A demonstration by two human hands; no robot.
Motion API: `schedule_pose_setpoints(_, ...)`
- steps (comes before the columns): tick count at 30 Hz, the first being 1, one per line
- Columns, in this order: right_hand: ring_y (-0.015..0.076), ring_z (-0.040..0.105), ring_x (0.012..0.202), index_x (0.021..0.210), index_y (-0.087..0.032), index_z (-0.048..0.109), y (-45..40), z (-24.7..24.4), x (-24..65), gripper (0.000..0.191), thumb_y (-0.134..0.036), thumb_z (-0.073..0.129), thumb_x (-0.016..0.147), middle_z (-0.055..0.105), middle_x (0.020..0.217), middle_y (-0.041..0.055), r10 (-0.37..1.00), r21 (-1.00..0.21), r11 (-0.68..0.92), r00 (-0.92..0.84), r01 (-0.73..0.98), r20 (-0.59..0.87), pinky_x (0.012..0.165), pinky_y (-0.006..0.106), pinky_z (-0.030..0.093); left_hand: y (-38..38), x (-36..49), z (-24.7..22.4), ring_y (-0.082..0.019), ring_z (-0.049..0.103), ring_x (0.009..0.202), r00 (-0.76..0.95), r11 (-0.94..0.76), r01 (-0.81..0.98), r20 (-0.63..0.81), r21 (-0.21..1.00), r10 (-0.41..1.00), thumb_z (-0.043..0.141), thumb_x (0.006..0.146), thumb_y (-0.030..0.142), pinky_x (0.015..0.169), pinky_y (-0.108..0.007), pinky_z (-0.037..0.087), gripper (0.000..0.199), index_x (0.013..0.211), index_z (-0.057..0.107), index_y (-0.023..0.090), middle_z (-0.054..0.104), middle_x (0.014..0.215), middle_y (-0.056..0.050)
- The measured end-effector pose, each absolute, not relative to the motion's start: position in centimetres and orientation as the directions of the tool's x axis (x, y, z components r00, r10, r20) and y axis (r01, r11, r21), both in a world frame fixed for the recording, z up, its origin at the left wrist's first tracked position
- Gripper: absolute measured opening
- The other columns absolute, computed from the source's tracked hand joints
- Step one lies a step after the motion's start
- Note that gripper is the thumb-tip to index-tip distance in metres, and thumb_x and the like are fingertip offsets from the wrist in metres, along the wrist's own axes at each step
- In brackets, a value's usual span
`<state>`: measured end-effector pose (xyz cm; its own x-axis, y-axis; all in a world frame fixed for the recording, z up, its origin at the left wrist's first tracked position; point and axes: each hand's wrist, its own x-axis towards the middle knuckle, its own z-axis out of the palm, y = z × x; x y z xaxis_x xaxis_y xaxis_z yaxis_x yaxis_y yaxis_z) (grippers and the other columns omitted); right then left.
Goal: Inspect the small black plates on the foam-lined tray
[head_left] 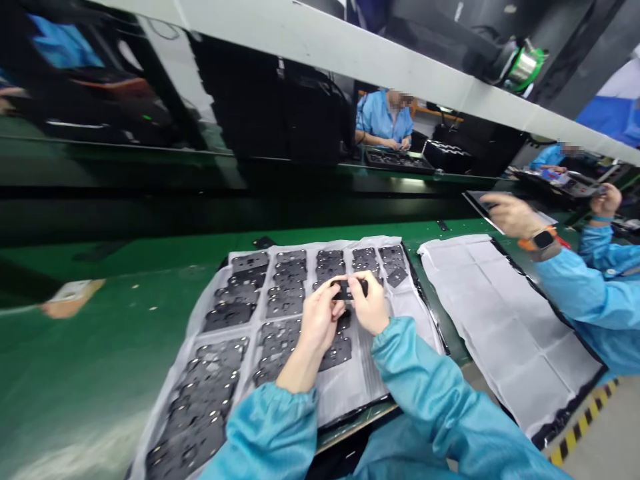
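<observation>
A small flat black plate (pixel 343 291) is held level between my two hands, above a tray lined with white sheeting (pixel 345 393). My left hand (pixel 320 317) pinches its left end, and my right hand (pixel 369 303) grips the right end with the thumb on top. Beneath and around them, rows of similar dark plates (pixel 285 293) with shiny round spots lie in the tray's compartments. One loose plate (pixel 397 277) sits askew at the tray's right side. My forearms cover part of the tray's near portion.
A second white-lined tray (pixel 515 327) lies to the right, beside a co-worker's blue sleeve (pixel 575 280) and hand (pixel 515 215). Across the green bench (pixel 115 360), another person (pixel 387 120) works behind a long shelf edge (pixel 400 73). A wire spool (pixel 526 69) rests above.
</observation>
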<state>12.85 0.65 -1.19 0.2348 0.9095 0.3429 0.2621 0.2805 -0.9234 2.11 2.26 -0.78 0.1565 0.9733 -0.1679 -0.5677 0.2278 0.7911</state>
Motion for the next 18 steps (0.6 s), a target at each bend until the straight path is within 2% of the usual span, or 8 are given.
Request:
schedule_pose_setpoints(7,0.0133,0.061,0.078,0.098,-0.019,0.055,0.24,-0.74,12.69,0.025,-0.043,0.047,0.095,0.063,0.087,0.0011,0.905,-0.916,0.277,0.242,0.291,0.351,0.067,0.023,0.048,2.04,1.9,-0.34,0.0,0.031,0.038,0.183,0.225,-0.555,-0.146,0.801,0.972,0.07,0.069,0.027,0.037,-0.014,0.023,0.03,0.095,0.069,0.013,0.053,0.06,0.004)
schedule_pose_setpoints(18,0.0123,0.058,0.075,0.095,-0.02,0.055,0.37,-0.78,12.69,0.024,-0.042,0.047,0.096,0.06,0.086,0.0008,0.893,-0.916,0.306,0.256,0.26,0.371,0.066,0.024,0.047,2.16,1.86,-0.25,-0.002,0.034,0.038,0.2,0.176,-0.533,-0.078,0.828,0.977,0.067,0.07,0.024,0.038,-0.016,0.025,0.03,0.098,0.069,0.012,0.051,0.057,0.004)
